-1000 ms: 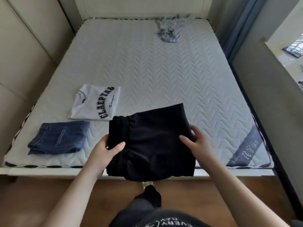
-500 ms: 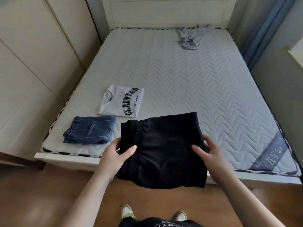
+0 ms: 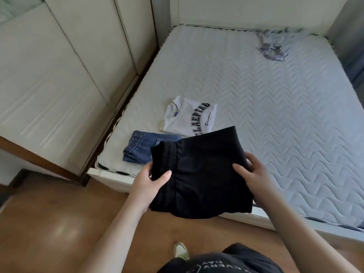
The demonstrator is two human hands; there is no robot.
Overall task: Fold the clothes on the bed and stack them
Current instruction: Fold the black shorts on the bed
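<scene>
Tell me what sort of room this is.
Most likely a bedroom: a bare quilted mattress in a white bed frame, pale wardrobe-like doors beside it, a wooden floor, and folded clothes lying on the bed.

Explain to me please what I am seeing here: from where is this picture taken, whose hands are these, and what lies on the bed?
No machine here: a person wears a camera on the head, looking down at their own two hands. The left hand and right hand grip a folded black garment above the bed's near edge. On the mattress lie folded blue jeans, a folded white T-shirt with dark letters, and, at the far end, a crumpled unfolded garment.
</scene>
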